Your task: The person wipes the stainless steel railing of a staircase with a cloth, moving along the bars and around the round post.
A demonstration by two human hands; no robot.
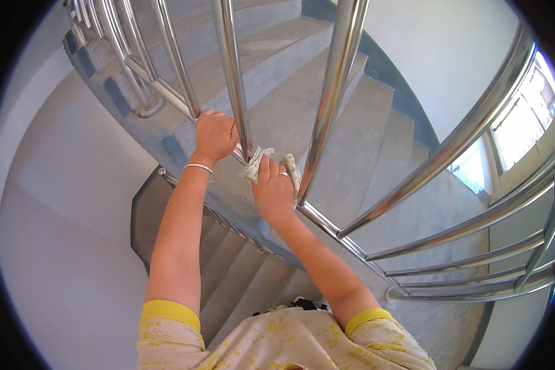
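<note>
My left hand [216, 135] is closed around the lower metal rail [175, 97] of a stair railing, between two upright bars. A bangle circles that wrist. Just to its right, my right hand [274, 187], with a ring on one finger, presses a pale patterned cloth [254, 167] onto the same rail. Part of the cloth sticks out on both sides of the fingers. One shiny metal baluster [233, 78] meets the rail between my two hands. Another baluster [329, 101] rises just right of the cloth. My right palm hides the rail beneath it.
Concrete steps [282, 106] curve upward behind the bars, edged by a dark painted band [393, 88] on the wall. More steps [240, 273] descend below my arms. Further balusters [444, 240] fan out at the right. A bright window [525, 120] is at far right.
</note>
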